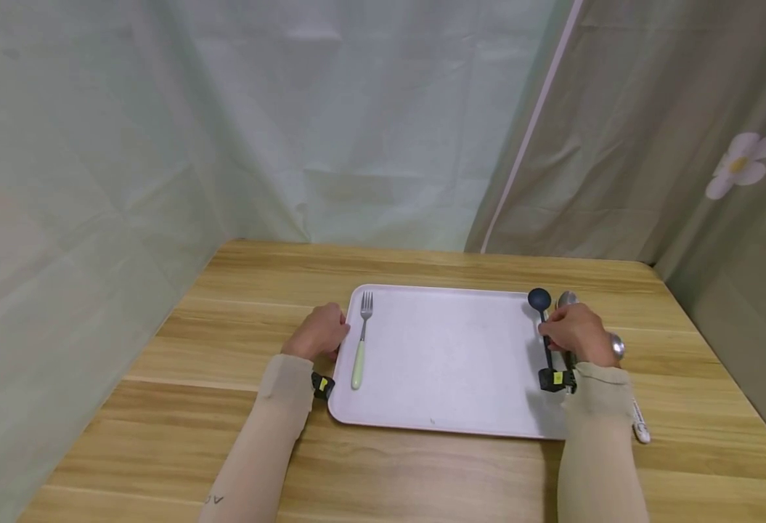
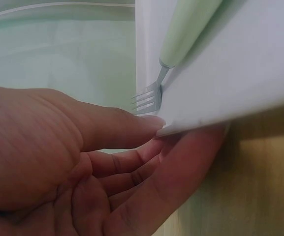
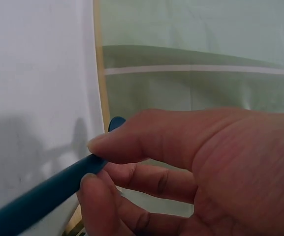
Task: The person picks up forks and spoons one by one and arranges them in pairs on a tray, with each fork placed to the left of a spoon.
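Observation:
My left hand (image 1: 320, 332) grips the left rim of a white tray (image 1: 448, 356), thumb (image 2: 132, 129) on top and fingers (image 2: 181, 177) beneath in the left wrist view. Inside that rim lies a fork (image 1: 359, 356) with a pale green handle, tines toward the far side. Over the tray's right end, my right hand (image 1: 579, 333) pinches the handle of a dark blue round-bowled spoon (image 1: 539, 299). In the right wrist view the spoon's handle (image 3: 43, 196) passes between thumb and fingertips, above the tray, on which a shadow falls.
Beyond the tray's right side, partly behind my right hand and sleeve, are metal spoons (image 1: 567, 298), one bowl (image 1: 617, 346) showing near the wrist. A light patterned handle (image 1: 641, 431) sticks out by the sleeve. The wooden table (image 1: 180, 407) meets curtains (image 1: 369, 145) at the back.

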`<state>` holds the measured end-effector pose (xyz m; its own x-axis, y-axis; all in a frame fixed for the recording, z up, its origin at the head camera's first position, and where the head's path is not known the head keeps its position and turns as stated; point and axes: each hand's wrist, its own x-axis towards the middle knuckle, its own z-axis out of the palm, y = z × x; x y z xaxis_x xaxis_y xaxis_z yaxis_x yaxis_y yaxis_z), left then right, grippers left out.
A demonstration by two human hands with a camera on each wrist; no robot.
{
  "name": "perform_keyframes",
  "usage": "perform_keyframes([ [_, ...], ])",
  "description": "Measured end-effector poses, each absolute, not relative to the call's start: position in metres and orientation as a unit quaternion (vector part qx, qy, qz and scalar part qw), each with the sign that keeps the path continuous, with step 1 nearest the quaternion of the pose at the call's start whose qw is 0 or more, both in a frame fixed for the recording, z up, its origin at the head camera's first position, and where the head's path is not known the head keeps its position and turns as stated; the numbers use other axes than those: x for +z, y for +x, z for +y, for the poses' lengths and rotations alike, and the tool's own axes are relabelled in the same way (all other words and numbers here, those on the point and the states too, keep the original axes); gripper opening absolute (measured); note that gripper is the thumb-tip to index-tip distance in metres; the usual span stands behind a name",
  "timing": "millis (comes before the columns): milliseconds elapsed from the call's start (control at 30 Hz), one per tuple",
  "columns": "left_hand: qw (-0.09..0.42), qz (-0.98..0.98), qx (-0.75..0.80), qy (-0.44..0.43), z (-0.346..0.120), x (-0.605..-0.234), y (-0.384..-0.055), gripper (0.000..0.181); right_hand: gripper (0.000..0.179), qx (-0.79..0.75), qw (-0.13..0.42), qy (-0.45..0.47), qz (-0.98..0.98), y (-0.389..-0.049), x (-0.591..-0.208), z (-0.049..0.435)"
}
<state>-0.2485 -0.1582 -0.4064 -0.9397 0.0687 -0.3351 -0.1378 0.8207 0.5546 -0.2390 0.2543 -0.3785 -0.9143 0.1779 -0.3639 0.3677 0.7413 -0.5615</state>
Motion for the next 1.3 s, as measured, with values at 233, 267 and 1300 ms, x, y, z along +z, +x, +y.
perform_keyframes([
  [233, 0.177, 0.938, 0.296, -0.024, -0.158, -0.406, -0.249, 0.022, 0.034, -0.316, 0.144, 0.138, 0.928, -0.24, -0.377, 0.248],
  [267, 0.178, 0.939, 0.295, -0.025, -0.158, -0.406, -0.25, 0.023, 0.034, -0.312, 0.143, 0.135, 0.93, -0.24, -0.377, 0.247],
  [1300, 0.184, 0.94, 0.284, -0.029, -0.157, -0.405, -0.249, 0.025, 0.038, -0.312, 0.151, 0.122, 0.93, -0.246, -0.376, 0.221],
])
